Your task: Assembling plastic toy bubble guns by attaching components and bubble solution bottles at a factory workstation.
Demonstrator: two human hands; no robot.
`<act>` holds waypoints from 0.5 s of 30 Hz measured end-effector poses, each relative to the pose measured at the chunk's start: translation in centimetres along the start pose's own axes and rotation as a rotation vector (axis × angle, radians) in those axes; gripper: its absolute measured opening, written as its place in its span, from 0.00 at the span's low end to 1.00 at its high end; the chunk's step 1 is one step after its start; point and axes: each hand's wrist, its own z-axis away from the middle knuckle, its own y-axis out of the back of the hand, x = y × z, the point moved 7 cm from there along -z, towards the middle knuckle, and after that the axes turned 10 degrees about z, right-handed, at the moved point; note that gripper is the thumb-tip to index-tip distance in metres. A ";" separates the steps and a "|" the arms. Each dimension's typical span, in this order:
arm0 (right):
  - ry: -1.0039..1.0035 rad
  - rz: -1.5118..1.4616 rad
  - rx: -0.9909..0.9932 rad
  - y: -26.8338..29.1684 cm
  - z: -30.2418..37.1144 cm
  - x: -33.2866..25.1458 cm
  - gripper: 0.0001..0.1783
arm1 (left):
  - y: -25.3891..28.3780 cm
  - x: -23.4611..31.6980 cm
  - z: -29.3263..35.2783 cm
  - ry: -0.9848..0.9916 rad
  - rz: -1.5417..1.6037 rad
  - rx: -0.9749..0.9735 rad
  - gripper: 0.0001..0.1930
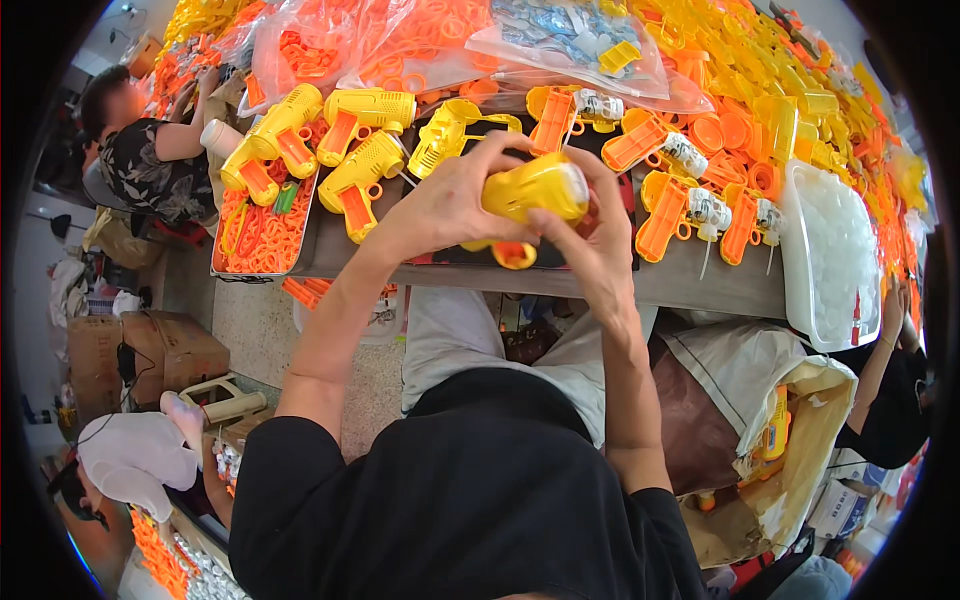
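A yellow toy gun point(530, 190) with an orange part below is held up over the edge of the bench. My left hand point(450, 205) wraps round its left side, fingers over the top. On the other side my right hand point(598, 245) closes on its rounded end, the thumb pressed against the yellow shell. Left of my hands lie several yellow toy guns point(368, 170) with orange grips. An open yellow shell point(440, 135) lies just behind my left hand. To the right, part-assembled orange grips point(662, 215) carry clear and white mechanisms with thin tubes point(708, 210).
At the left stands a tray of small orange rings point(262, 240); at the right, a white tub of clear parts point(835, 250). Heaps of yellow parts point(700, 60) and plastic bags point(420, 45) fill the back. An open sack point(790, 480) sits by my right side. Other people work nearby.
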 end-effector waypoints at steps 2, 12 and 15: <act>-0.016 -0.358 0.113 0.3 0.6 1.0 0.32 | 0.8 -1.2 0.9 -0.067 0.042 0.123 0.48; -0.104 -0.069 0.201 1.3 2.5 4.9 0.39 | -0.5 -1.7 2.2 -0.135 -0.098 0.354 0.35; 0.119 0.103 -0.034 1.2 1.0 -0.5 0.51 | -0.6 -0.1 1.7 -0.100 -0.404 0.264 0.33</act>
